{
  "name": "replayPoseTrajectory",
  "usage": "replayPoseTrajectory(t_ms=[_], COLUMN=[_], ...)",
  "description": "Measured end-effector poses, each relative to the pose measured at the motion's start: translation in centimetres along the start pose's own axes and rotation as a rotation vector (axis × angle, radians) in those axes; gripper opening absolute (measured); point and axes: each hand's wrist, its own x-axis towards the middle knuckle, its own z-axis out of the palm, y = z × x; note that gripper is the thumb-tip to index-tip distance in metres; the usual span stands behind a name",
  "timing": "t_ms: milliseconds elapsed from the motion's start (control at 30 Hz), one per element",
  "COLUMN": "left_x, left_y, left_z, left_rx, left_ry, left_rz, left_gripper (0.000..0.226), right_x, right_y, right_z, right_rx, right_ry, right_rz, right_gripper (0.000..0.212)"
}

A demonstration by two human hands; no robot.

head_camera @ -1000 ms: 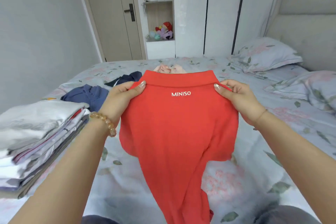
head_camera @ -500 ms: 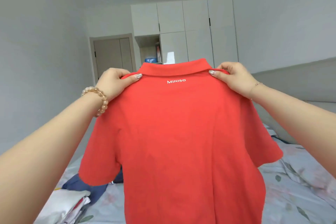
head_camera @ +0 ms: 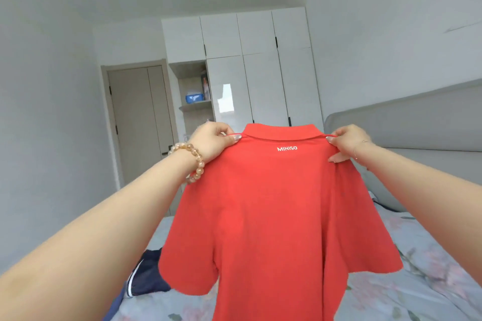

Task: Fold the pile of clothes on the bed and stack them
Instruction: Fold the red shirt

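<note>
A red polo shirt (head_camera: pixel 276 221) with white "MINISO" lettering under the collar hangs in the air in front of me, its back toward me and both short sleeves spread. My left hand (head_camera: pixel 212 142) pinches its left shoulder beside the collar. My right hand (head_camera: pixel 348 142) pinches the right shoulder. The shirt's lower part runs past the bottom edge of the view. A dark navy garment with a white stripe (head_camera: pixel 146 276) lies on the bed behind the shirt's left sleeve. The folded stack is out of view.
The floral bedsheet (head_camera: pixel 417 281) spreads below and to the right. A grey padded headboard (head_camera: pixel 417 128) stands at right. White wardrobes (head_camera: pixel 250 65) with an open shelf niche and a beige door (head_camera: pixel 138 122) fill the far wall.
I have raised the red shirt from low over the bed to hang fully open in the air. The view tilted up, and the folded stack left the frame.
</note>
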Motion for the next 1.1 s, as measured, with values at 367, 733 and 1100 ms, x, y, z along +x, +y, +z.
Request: replayPoseTrajectory(t_ms=[367,733,1100], left_x=[0.9,-17.7,-33.6], left_y=[-1.2,-23.0,-38.4], left_z=[5.9,11.9,16.2], left_rx=[-0.450,-0.583,-0.329], left_ry=[0.195,0.118,0.161], left_rz=[-0.192,-0.719,-1.113], left_gripper=[0.023,0.024,0.021], right_x=[7.8,-2.1,-17.0], right_y=[-8.7,-4.4,3.4], right_z=[1.4,34.8,61.8], right_rx=[0.395,0.130,-0.028], right_ry=[0.111,-0.461,-0.752], right_rz=[-0.246,-0.219,-0.239], right_gripper=[0.021,0.011,0.015])
